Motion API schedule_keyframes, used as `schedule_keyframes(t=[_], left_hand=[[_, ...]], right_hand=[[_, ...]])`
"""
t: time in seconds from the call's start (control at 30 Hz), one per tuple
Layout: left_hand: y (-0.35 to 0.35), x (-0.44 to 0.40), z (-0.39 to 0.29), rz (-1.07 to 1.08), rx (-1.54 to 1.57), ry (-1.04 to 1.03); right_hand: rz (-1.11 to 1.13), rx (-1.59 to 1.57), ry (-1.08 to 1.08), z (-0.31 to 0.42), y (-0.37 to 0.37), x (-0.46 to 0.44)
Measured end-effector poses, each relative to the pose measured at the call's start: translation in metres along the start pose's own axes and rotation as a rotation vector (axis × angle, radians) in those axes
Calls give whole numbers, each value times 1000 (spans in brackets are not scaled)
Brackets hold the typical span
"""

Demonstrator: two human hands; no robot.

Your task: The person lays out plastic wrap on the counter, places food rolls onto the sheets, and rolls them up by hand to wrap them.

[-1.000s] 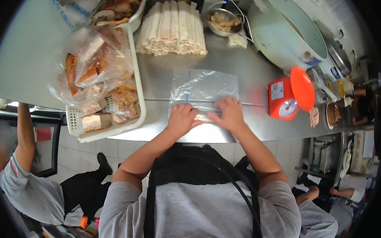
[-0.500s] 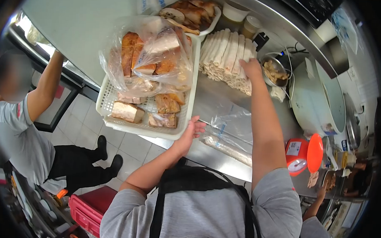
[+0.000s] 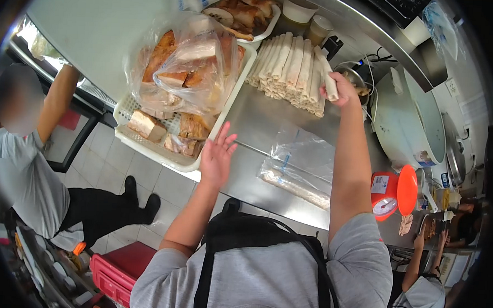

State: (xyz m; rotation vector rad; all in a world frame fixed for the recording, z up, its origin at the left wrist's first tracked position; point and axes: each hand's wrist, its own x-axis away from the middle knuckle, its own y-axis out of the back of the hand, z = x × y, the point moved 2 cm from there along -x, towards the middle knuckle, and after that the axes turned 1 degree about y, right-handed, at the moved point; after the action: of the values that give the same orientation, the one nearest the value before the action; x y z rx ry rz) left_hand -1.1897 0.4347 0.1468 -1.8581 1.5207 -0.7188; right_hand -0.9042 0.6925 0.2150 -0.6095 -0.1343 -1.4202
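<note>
Head view: at the far left of the frame, a co-worker point(image 3: 33, 183) in a grey shirt stands with one arm raised toward the edge of the pale surface. Next, at upper left, comes a white basket point(image 3: 229, 101) with chunks of meat point(image 3: 147, 126) in it and a clear bag of meat point(image 3: 190, 63) on top. Your left hand point(image 3: 216, 162) is just beside the basket's lower right corner, empty, its fingers extended and slightly apart; it may be touching the rim, but the angle makes that hard to tell. At upper centre lies the stack of pale rolls point(image 3: 283, 65). Below it, right of centre, a clear plastic sheet point(image 3: 304, 151) lies flat on the metal table point(image 3: 245, 179), with a wrapped roll point(image 3: 294, 188) along its lower edge. Your right hand point(image 3: 342, 92) has its fingers clamped around the near end of one roll point(image 3: 323, 64), tilted at the stack's right side. Farther right stand a large tub point(image 3: 413, 120) and a red scale point(image 3: 385, 199).
</note>
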Motion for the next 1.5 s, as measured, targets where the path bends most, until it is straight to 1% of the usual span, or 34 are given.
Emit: schedule_keyframes(t=[0.07, 0.1, 0.13, 0.17, 0.2, 0.27, 0.3, 0.33, 0.37, 0.4, 0.47, 0.5, 0.6, 0.7, 0.83, 0.9, 0.93, 1.0, 1.03, 1.1, 1.13, 1.2, 1.23, 1.3, 1.33, 1.4, 1.43, 1.5], left_hand=[[1, -8, 0, 127, -138, 35], [-2, -10, 4, 182, -264, 145], [-6, -10, 10, 237, -391, 261], [-9, -8, 16, 293, -518, 378], [-22, -9, 22, 307, -372, 469], [-58, -14, 33, 324, -79, 647], [-66, -21, 36, 380, 2, 655], [-72, -28, 38, 432, 84, 662], [-76, -32, 40, 484, 166, 661], [-71, -34, 46, 455, -3, 702], [-54, -36, 62, 400, -347, 768], [-55, -29, 67, 401, -509, 772], [-51, -22, 80, 615, -1012, 544], [-63, -23, 79, 734, -1286, 411], [-62, -27, 88, 777, -1401, 353], [-60, -28, 90, 805, -1486, 311], [-60, -28, 91, 839, -1557, 208], [-60, -26, 93, 903, -1690, -6], [-58, -25, 95, 893, -1727, -15], [-62, -21, 97, 868, -1801, -38], [-67, -16, 96, 865, -1859, -109], [-79, 2, 94, 863, -1973, -255], [-81, 15, 93, 913, -1897, -379], [-84, 39, 92, 1003, -1722, -616], [-82, 40, 95, 995, -1728, -643], [-76, 40, 98, 981, -1741, -695], [-74, 38, 99, 990, -1736, -630], [-76, 32, 98, 1004, -1723, -500]], right_hand=[[76, -57, 38, -4, 5, 29], [115, -12, 62, -6, 5, 48], [223, 68, 64, -8, 8, 67], [270, 58, 77, -13, 10, 86], [318, 49, 92, -19, 9, 105], [437, 104, 52, -33, 18, 134], [422, 207, 11, -41, 20, 148], [510, 314, -34, -52, 27, 155], [514, 384, -70, -63, 31, 163], [522, 456, -104, -74, 32, 172], [567, 563, -105, -100, 43, 180], [556, 602, -125, -109, 48, 183], [462, 813, -116, -135, 63, 186], [366, 868, -41, -147, 63, 192], [260, 889, 31, -161, 71, 193], [196, 1015, 101, -163, 68, 195], [163, 1078, 136, -164, 67, 198], [128, 1187, 276, -170, 68, 199], [110, 1241, 347, -172, 68, 200], [22, 1414, 350, -173, 64, 205], [-24, 1499, 352, -174, 60, 210], [-101, 1540, 461, -179, 50, 223], [-144, 1558, 514, -183, 45, 230], [-271, 1591, 742, -194, 32, 251], [-335, 1603, 855, -197, 30, 259], [-334, 1618, 892, -208, 35, 258], [-334, 1624, 912, -211, 37, 257], [-250, 1576, 756, -205, 42, 254]])
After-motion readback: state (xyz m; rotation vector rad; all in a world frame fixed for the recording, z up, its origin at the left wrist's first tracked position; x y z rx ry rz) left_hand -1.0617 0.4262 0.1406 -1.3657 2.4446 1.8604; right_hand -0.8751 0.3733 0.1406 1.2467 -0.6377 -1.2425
